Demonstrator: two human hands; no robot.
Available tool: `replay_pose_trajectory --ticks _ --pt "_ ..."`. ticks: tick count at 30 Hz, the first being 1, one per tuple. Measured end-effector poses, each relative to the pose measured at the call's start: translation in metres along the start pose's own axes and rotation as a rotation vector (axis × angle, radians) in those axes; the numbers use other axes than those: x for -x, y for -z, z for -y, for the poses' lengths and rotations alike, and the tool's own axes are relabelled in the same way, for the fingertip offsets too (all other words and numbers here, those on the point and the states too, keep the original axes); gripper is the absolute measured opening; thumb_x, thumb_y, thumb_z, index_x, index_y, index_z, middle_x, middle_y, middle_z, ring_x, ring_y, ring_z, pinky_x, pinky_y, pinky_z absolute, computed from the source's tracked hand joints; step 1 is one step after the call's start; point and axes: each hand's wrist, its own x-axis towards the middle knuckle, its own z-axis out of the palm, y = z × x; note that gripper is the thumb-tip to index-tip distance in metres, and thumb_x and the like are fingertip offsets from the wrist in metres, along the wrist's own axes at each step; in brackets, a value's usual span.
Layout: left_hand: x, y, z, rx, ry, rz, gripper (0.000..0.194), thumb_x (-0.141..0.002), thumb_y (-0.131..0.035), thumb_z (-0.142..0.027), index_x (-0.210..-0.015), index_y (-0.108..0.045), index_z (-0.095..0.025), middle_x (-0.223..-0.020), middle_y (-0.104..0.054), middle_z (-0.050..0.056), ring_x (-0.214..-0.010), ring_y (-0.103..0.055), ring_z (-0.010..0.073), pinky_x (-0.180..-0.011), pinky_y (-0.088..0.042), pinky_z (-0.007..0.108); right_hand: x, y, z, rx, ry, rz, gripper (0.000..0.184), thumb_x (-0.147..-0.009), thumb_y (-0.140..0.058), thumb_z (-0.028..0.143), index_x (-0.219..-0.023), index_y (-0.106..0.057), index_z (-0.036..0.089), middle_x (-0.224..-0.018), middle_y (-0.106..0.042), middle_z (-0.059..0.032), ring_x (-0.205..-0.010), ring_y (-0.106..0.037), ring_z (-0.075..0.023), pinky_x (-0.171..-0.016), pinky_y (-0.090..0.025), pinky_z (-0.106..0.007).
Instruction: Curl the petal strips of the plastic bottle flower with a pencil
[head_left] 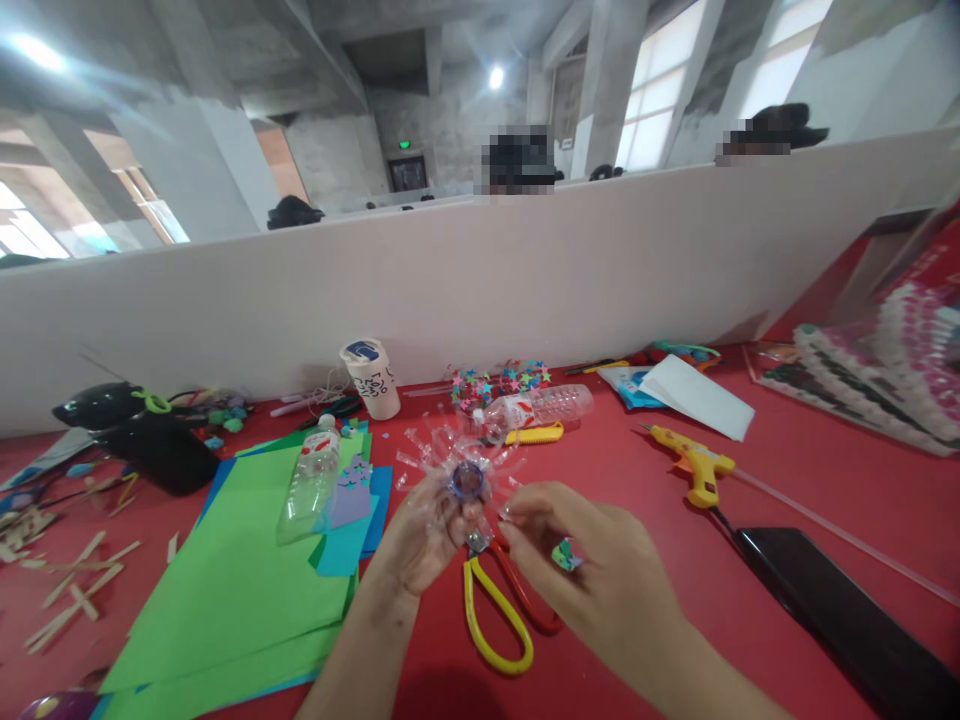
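Note:
My left hand is closed around the underside of a clear plastic bottle top, its wall cut into many thin strips that fan outward like petals. The round bottle mouth, with a bluish rim, faces me. At the right side of the fan, my right hand pinches the end of one clear strip between thumb and fingertips. Below both hands lie scissors with one yellow and one red handle; their blades are partly hidden by my left hand. Small coloured paper pieces show beside my right hand.
Green paper sheets and a clear bottle lie at left, with wooden sticks beyond. Behind the fan are another bottle, a yellow cutter and a cup. A yellow glue gun lies right, near a black phone-like slab.

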Motion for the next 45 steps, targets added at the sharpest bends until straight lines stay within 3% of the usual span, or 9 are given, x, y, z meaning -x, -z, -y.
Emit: replay_pose_trajectory --ticks 6,13,18,26,38,45 --pt "-0.0015 0.0043 0.0017 -0.015 0.022 0.014 0.014 -0.077 -0.05 -0.018 -0.07 -0.06 -0.012 -0.055 -0.057 0.002 -0.048 -0.053 0.0064 -0.041 -0.041 0.011 -0.004 0.0041 0.0047 -0.581 -0.352 0.161 0.004 -0.077 -0.05 0.018 -0.075 -0.048 0.02 -0.068 -0.066 -0.0003 -0.062 -0.065 -0.0132 -0.058 -0.049 -0.022" --pt "-0.0036 0.007 0.004 -0.008 0.015 0.021 0.018 -0.079 -0.05 -0.022 -0.07 -0.06 -0.01 -0.056 -0.057 0.003 -0.048 -0.054 0.0075 -0.044 -0.043 0.014 -0.0058 0.0085 0.0024 -0.9 -0.402 0.206 0.013 -0.076 -0.058 0.027 -0.073 -0.051 0.017 -0.065 -0.065 -0.0011 -0.057 -0.063 -0.012 -0.059 -0.051 -0.025" --pt "-0.002 0.0054 0.0033 -0.008 -0.002 0.017 0.017 -0.079 -0.049 -0.02 -0.072 -0.061 -0.01 -0.06 -0.059 0.003 -0.048 -0.054 0.0074 -0.049 -0.046 0.016 -0.007 0.0094 0.0033 -0.902 -0.466 0.199 0.017 -0.073 -0.061 0.027 -0.068 -0.049 0.016 -0.057 -0.063 0.0003 -0.049 -0.06 -0.0102 -0.05 -0.047 -0.022" --pt "-0.0015 0.0092 0.0015 0.022 0.004 0.043 0.019 -0.08 -0.047 -0.019 -0.074 -0.062 -0.01 -0.062 -0.06 0.003 -0.05 -0.055 0.0066 -0.045 -0.043 0.012 -0.0055 0.0075 0.0001 -0.922 -0.418 0.242 0.013 -0.077 -0.057 0.025 -0.071 -0.052 0.016 -0.06 -0.063 -0.0006 -0.054 -0.06 -0.0101 -0.053 -0.047 -0.021" --pt "-0.0006 0.0056 0.0012 -0.002 0.032 0.065 0.015 -0.078 -0.051 -0.02 -0.075 -0.061 -0.011 -0.064 -0.06 0.004 -0.05 -0.052 0.0058 -0.042 -0.041 0.01 -0.0046 0.0058 0.0042 -0.776 -0.463 0.166 0.007 -0.075 -0.055 0.018 -0.07 -0.05 0.017 -0.058 -0.063 0.0016 -0.051 -0.06 -0.0092 -0.049 -0.047 -0.018" --pt "0.0024 -0.0006 0.0004 -0.03 0.018 0.002 0.014 -0.077 -0.051 -0.021 -0.071 -0.06 -0.011 -0.06 -0.059 0.003 -0.048 -0.052 0.0059 -0.039 -0.04 0.011 -0.0027 0.0071 0.0028 -0.813 -0.445 0.173 0.008 -0.078 -0.053 0.017 -0.07 -0.051 0.017 -0.056 -0.061 0.0034 -0.046 -0.056 -0.0057 -0.046 -0.045 -0.014"
